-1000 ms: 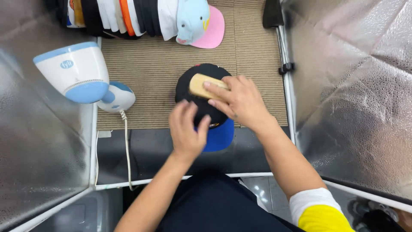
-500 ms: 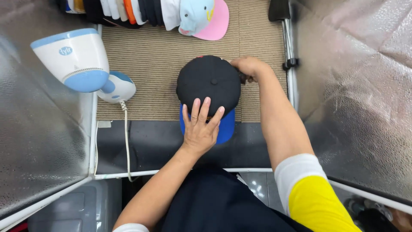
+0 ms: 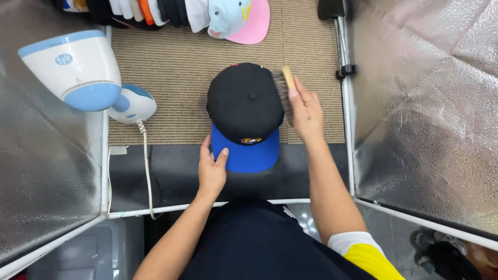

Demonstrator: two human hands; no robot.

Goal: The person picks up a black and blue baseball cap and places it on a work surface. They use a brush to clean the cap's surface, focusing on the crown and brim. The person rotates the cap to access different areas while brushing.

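A black cap [image 3: 245,102] with a blue brim lies on the tan ribbed mat [image 3: 176,67], brim toward me. My left hand [image 3: 211,167] rests at the brim's left edge, thumb on the blue brim. My right hand [image 3: 305,110] grips a wooden-backed brush [image 3: 285,83], whose dark bristles press against the right side of the cap's crown.
A white and blue garment steamer [image 3: 83,70] stands at the left with its cord [image 3: 146,166] trailing down. Several caps [image 3: 171,11] are lined up along the back, with a light blue and pink one [image 3: 241,19]. Silver foil walls [image 3: 425,103] close both sides.
My left hand slid from the cap's top down to the brim's left edge. My right hand moved the brush from the crown's top to its right side.
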